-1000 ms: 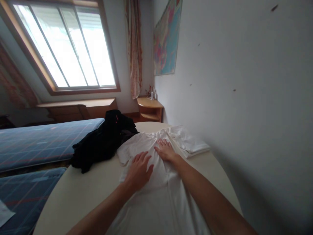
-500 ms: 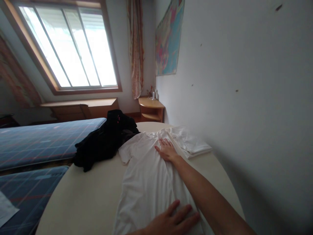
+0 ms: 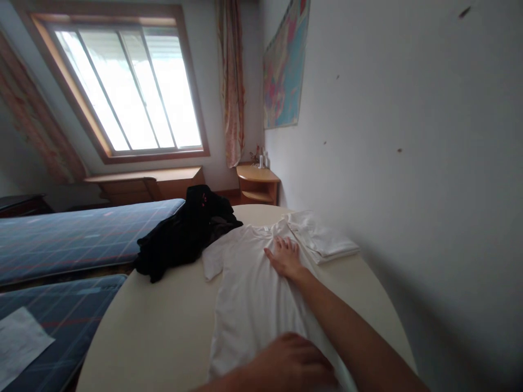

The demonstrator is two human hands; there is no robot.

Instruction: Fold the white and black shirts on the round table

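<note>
Head view: one white shirt [image 3: 253, 310] lies spread on a round table [image 3: 163, 326], its collar toward the far edge. The right hand [image 3: 284, 258] rests flat below the collar, fingers extended, not clamped on anything; its forearm hides part of the shirt's right side. The left hand [image 3: 296, 362] is blurred over the lower part — whether it grips the fabric I cannot tell.

Crowding the shirt are one black garment heap [image 3: 175, 245] by its left sleeve and one folded white cloth [image 3: 330, 242] at its right shoulder. Beyond the table's left side lie two plaid mattresses [image 3: 81, 237], the nearer bearing one paper sheet [image 3: 22, 343]. Farther back — one window [image 3: 139, 103], two curtains [image 3: 233, 87], one wall map [image 3: 284, 76] and one corner shelf [image 3: 257, 173].
</note>
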